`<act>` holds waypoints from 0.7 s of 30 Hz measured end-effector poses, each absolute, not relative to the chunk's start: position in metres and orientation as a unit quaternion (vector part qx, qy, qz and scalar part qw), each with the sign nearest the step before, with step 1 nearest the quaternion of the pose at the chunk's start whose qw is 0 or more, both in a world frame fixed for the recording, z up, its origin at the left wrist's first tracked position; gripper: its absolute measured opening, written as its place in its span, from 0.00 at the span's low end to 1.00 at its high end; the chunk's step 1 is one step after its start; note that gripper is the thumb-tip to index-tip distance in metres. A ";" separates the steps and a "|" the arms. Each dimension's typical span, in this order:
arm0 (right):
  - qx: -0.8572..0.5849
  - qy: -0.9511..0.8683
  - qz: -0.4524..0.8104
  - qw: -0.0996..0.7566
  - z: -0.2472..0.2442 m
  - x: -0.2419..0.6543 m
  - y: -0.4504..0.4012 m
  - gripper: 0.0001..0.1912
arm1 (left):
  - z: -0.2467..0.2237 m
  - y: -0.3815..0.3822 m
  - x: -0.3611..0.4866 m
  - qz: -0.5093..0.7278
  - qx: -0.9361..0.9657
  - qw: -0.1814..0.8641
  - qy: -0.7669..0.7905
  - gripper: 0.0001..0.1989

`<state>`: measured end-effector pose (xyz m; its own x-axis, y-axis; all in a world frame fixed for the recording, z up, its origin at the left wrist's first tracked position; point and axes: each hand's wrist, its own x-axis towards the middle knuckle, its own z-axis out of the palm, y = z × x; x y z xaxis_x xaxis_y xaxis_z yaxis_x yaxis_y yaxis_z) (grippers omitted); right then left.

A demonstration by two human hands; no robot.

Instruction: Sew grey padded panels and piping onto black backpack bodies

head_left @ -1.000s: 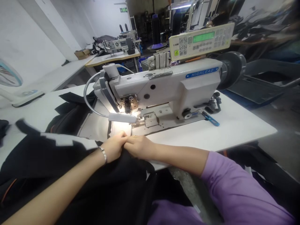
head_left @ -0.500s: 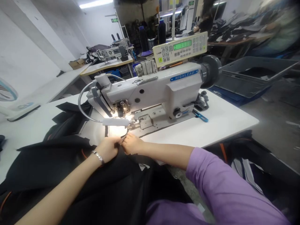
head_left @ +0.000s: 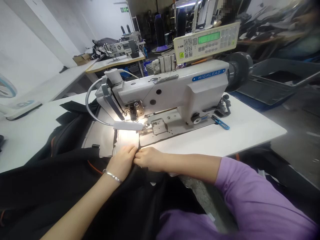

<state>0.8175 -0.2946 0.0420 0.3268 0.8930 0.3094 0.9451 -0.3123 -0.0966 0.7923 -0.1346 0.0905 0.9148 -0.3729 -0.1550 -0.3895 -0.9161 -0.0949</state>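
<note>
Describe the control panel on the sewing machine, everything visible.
The control panel is a long, cream, plastic-looking box, mounted above the arm of the sewing machine, its face toward the camera and its right end higher in view. It has a lit green display, characters unreadable, a "C-60M" marking, a yellow-green label at lower left, and small keys and symbols. Neither hand touches it.

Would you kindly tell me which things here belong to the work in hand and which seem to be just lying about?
In the work:
- black fabric, pinched by the left hand and right hand
- sewing machine
- lit lamp

Apparently just lying about:
- blue tool, right of the machine
- cardboard box
- grey crate
</note>
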 end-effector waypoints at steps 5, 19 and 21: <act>-0.811 -0.570 -0.082 0.100 0.049 0.815 -0.296 0.08 | 0.089 -0.134 0.795 0.084 -0.970 0.077 0.214 0.21; -0.826 -0.546 -0.081 0.119 0.048 0.826 -0.293 0.07 | 0.087 -0.137 0.817 0.105 -0.973 0.004 0.206 0.17; -0.829 -0.541 -0.079 0.118 0.048 0.828 -0.293 0.07 | 0.087 -0.137 0.820 0.110 -0.973 0.002 0.205 0.17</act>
<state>0.8278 -0.2929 0.0482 0.4021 0.8783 0.2587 0.9156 -0.3864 -0.1110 0.8202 -0.1373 0.0869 0.8917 -0.3987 -0.2142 -0.3996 -0.9158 0.0413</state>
